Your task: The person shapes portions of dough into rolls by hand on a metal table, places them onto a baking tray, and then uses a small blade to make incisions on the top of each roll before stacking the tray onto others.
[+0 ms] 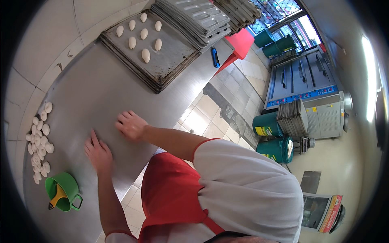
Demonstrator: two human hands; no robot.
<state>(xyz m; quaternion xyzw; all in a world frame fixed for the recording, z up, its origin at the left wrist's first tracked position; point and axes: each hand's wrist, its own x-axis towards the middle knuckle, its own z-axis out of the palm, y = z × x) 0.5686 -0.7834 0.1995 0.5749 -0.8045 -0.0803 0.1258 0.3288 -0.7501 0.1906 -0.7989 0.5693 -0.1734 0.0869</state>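
Observation:
My left hand [98, 153] lies palm down on the steel table [81, 97], fingers stretched out and slightly apart. Farther to the right, my right hand [131, 126] rests on the same surface, its fingers bent a little and spread. Whatever may lie beneath either palm is hidden. To the left of my hands is a heap of small white dough pieces [46, 129]. Beyond my hands, several egg-shaped dough pieces [144, 34] sit apart from each other on a dark, worn baking tray [174, 60], which tops a stack.
A green plastic jug [69, 186] holding a yellow-handled tool [59, 196] stands at the near left. Moulded metal pans [194, 18] are piled behind the tray. A blue cutter [215, 57] lies near the table edge. Green bins [267, 126], stacked trays [292, 117] and a deck oven [298, 77] stand right.

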